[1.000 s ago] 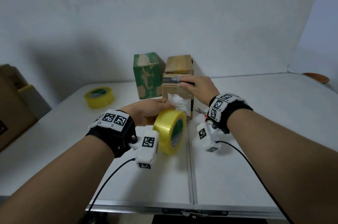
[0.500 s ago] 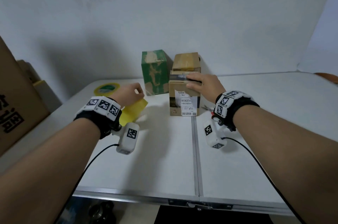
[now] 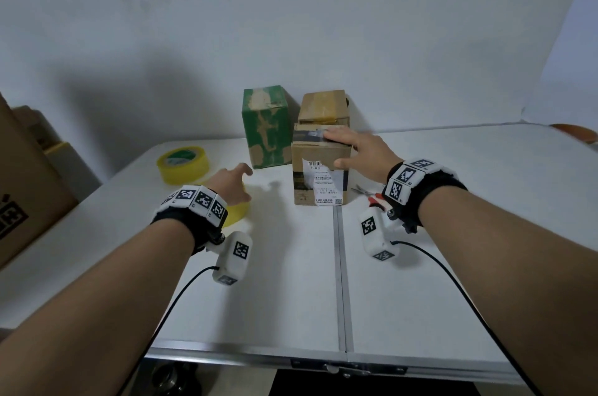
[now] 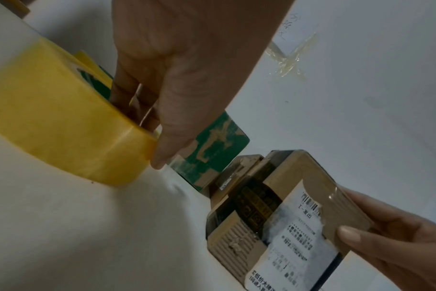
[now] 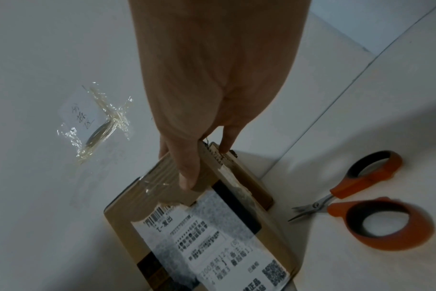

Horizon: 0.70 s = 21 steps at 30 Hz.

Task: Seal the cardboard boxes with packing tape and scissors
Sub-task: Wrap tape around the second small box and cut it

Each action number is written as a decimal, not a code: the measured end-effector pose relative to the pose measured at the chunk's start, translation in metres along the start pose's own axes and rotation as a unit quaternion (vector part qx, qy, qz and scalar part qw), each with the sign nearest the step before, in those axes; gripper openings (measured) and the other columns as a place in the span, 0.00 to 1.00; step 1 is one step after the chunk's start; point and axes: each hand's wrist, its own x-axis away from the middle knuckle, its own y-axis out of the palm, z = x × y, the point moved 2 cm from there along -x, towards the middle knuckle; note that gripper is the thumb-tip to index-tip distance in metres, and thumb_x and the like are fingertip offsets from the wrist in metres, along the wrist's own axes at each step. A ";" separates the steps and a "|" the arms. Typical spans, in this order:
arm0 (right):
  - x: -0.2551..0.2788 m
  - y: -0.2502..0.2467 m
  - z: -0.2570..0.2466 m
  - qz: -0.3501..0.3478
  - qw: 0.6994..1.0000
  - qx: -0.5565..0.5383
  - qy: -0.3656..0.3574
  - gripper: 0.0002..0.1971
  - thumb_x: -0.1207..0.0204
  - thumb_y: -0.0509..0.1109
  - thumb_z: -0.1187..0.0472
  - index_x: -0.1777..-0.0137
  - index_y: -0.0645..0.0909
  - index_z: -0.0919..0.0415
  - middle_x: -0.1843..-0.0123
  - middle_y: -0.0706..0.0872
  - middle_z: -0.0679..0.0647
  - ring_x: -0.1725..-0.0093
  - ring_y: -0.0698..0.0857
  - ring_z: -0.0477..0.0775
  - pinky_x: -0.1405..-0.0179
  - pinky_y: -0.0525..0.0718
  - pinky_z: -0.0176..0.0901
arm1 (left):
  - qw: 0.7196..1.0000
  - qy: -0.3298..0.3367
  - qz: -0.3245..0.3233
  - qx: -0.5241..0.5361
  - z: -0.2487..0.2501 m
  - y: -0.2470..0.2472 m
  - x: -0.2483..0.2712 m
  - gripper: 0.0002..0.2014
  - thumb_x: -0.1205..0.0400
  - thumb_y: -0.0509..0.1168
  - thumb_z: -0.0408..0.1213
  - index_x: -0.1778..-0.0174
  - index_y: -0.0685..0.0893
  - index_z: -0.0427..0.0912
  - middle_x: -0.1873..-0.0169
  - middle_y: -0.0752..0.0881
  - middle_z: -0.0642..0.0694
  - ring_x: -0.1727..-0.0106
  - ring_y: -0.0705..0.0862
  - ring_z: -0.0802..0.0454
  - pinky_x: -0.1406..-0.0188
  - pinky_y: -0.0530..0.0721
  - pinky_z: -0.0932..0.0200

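Right fingers [image 5: 187,177]: we note them laid over the top of the brown box [image 3: 320,175], thumb pressed on its near face just above the shipping label [image 3: 323,182]; the right hand [image 3: 362,149] holds the box steady, bent round its top right edge.

Left fingers [image 4: 159,157]: bent loosely over the tape roll [image 4: 62,128], some dipping into its core, thumb tip at its outer wall. The left hand [image 3: 231,182] rests on the roll; we cannot tell whether it grips.

Tape roll: flat on the tabletop [image 3: 291,282], left of the box and apart from it.

Scissors [image 5: 356,195]: flat on the tabletop just right of the box, blades pointing toward it, handles away. We judge the right hand nearer to them; cutting likely falls to it.

Also listed: green box [image 3: 265,127] and another brown box [image 3: 323,104] behind; second tape roll [image 3: 182,164] at far left.
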 end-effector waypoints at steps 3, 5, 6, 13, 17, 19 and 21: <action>0.000 -0.004 -0.001 -0.036 0.999 -0.001 0.000 0.38 0.28 0.73 0.75 0.19 0.69 0.51 0.17 0.66 0.48 0.16 0.61 0.49 0.19 0.57 0.40 | 0.999 -0.028 -0.014 -0.018 0.001 -0.001 0.001 0.34 0.19 0.67 0.53 0.20 0.58 0.54 0.34 0.70 0.35 0.54 0.83 0.42 0.54 0.82 0.53; 0.002 -0.007 -0.003 -0.043 0.999 -0.004 0.005 0.35 0.25 0.72 0.70 0.19 0.69 0.49 0.16 0.65 0.46 0.17 0.60 0.47 0.21 0.57 0.39 | 0.999 -0.014 0.018 -0.045 0.008 -0.008 0.002 0.33 0.18 0.63 0.57 0.19 0.58 0.53 0.30 0.68 0.34 0.43 0.82 0.36 0.43 0.83 0.47; 0.003 -0.007 -0.003 -0.038 0.999 -0.002 0.003 0.33 0.23 0.71 0.69 0.19 0.69 0.49 0.16 0.65 0.46 0.17 0.61 0.47 0.22 0.58 0.39 | 0.997 0.013 0.059 -0.043 0.015 -0.014 0.004 0.31 0.17 0.61 0.56 0.20 0.61 0.51 0.32 0.69 0.35 0.40 0.80 0.36 0.40 0.82 0.46; 0.005 -0.001 -0.001 -0.033 0.999 0.010 -0.013 0.39 0.27 0.71 0.77 0.18 0.67 0.50 0.16 0.64 0.48 0.16 0.60 0.48 0.16 0.57 0.47 | 0.932 0.230 0.272 0.064 0.084 -0.069 0.006 0.24 0.16 0.61 0.55 0.26 0.71 0.51 0.30 0.72 0.43 0.33 0.75 0.45 0.36 0.78 0.49; 0.008 -0.003 -0.006 -0.011 1.000 0.009 -0.016 0.34 0.24 0.72 0.71 0.20 0.70 0.52 0.16 0.66 0.49 0.18 0.64 0.48 0.18 0.61 0.42 | 0.959 0.265 0.043 0.090 0.105 -0.059 -0.020 0.37 0.24 0.67 0.62 0.21 0.61 0.59 0.20 0.58 0.48 0.24 0.68 0.47 0.28 0.68 0.54; 0.007 -0.003 -0.005 -0.009 1.000 0.001 -0.008 0.33 0.24 0.72 0.69 0.20 0.71 0.51 0.17 0.67 0.47 0.19 0.65 0.47 0.18 0.63 0.43 | 0.961 0.259 -0.011 0.097 0.106 -0.053 -0.031 0.40 0.26 0.71 0.61 0.21 0.60 0.58 0.21 0.58 0.50 0.25 0.70 0.46 0.28 0.71 0.54; 0.008 -0.004 -0.007 -0.017 1.000 -0.004 -0.009 0.32 0.24 0.71 0.70 0.20 0.71 0.50 0.17 0.67 0.45 0.19 0.66 0.46 0.20 0.64 0.41 | 0.961 0.245 -0.024 0.123 0.107 -0.052 -0.035 0.39 0.28 0.74 0.59 0.24 0.64 0.58 0.25 0.62 0.50 0.31 0.73 0.48 0.35 0.74 0.57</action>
